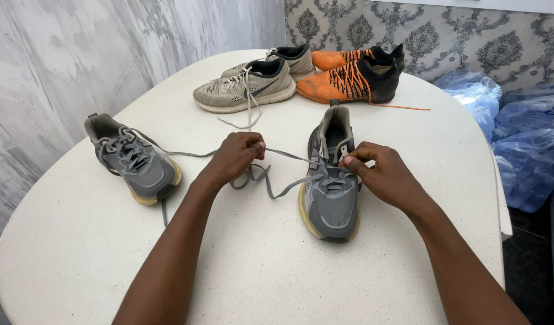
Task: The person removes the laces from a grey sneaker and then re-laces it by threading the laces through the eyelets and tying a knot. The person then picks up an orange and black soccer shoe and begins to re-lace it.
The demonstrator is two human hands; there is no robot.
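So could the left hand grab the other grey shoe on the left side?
Probably yes. The left hand is busy pulling a grey lace, but the other grey shoe lies close beside it on the white table, with only bare tabletop between them.

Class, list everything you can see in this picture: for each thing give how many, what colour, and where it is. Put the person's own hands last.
Table: one, white speckled, rounded, fills most of the view.
Grey shoes: two; one at centre with its laces being handled, the other at the left of the table.
Grey lace: one, stretched between the centre shoe and the left hand.
Beige shoes: two, side by side at the far edge, laces loose.
Orange and black shoes: two, at the far edge, right of the beige pair.
Blue plastic bags: a pile, count unclear, on the floor at the right.
Walls: grey marbled at left, patterned grey behind.
Left hand: one, gripping the lace.
Right hand: one, pinching at the centre shoe's eyelets.
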